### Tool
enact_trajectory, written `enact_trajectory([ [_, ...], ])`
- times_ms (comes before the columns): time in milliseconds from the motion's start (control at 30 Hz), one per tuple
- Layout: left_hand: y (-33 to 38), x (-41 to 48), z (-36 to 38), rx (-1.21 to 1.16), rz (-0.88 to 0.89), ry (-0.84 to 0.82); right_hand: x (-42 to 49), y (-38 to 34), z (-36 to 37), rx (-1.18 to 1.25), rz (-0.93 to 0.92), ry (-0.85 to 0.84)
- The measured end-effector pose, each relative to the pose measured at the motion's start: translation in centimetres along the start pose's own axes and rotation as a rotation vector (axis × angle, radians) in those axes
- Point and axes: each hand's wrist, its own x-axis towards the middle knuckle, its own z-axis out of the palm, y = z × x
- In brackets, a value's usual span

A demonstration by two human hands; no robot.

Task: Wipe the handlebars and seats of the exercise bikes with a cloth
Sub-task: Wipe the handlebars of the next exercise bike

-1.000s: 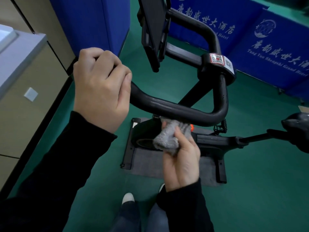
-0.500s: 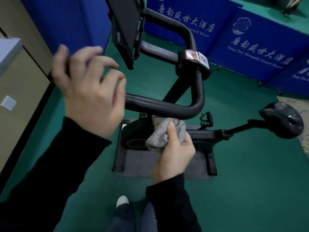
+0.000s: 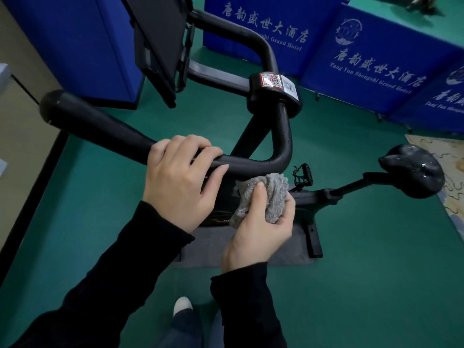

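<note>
A black exercise bike stands on green floor below me. Its looped black handlebar (image 3: 100,126) runs from a rounded end at the left to a bend at centre. My left hand (image 3: 180,182) lies over the near bar, fingers curled on top of it. My right hand (image 3: 258,227) holds a bunched grey cloth (image 3: 263,197) just under the bar's bend, thumb pressed into the cloth. The black seat (image 3: 414,174) is at the right on its post, with wet shine on top. A black console panel (image 3: 158,43) rises above the handlebar.
Blue hotel-branded partition screens (image 3: 371,56) stand behind the bike and at upper left. A beige cabinet (image 3: 17,136) lines the left wall. A grey mat (image 3: 251,249) lies under the bike base. A patterned rug (image 3: 449,172) sits at the right edge. My shoe (image 3: 182,306) shows below.
My left hand let go of the handlebar's left end, opened, and came down further right on the near bar beside the cloth. My right hand kept the cloth under the bend.
</note>
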Motion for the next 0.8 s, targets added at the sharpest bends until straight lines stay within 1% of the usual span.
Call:
enact_trajectory([
  [67,0.0,0.0,0.0,-0.001,-0.001,0.0,0.4,0.1,-0.3,-0.008,-0.022,-0.004],
  [167,-0.1,-0.1,0.1,0.003,0.002,-0.003,1.5,-0.3,-0.8,-0.022,-0.079,-0.069],
  [367,0.0,-0.2,0.2,-0.002,0.003,0.012,4.5,-1.2,-0.8,-0.068,-0.171,-0.027],
  [500,0.0,-0.2,0.3,-0.005,-0.002,0.024,3.6,-0.9,-1.4,-0.174,-0.238,-0.07],
  [667,0.0,-0.2,0.4,0.001,0.001,0.022,6.7,-2.0,-1.4,-0.182,-0.206,-0.084],
  [700,0.0,-0.3,0.4,-0.001,0.0,0.022,6.4,-2.0,-1.5,-0.22,-0.239,-0.097],
  [800,0.1,-0.3,0.5,0.0,-0.004,0.031,4.7,-2.2,-2.0,-0.365,-0.44,-0.207],
])
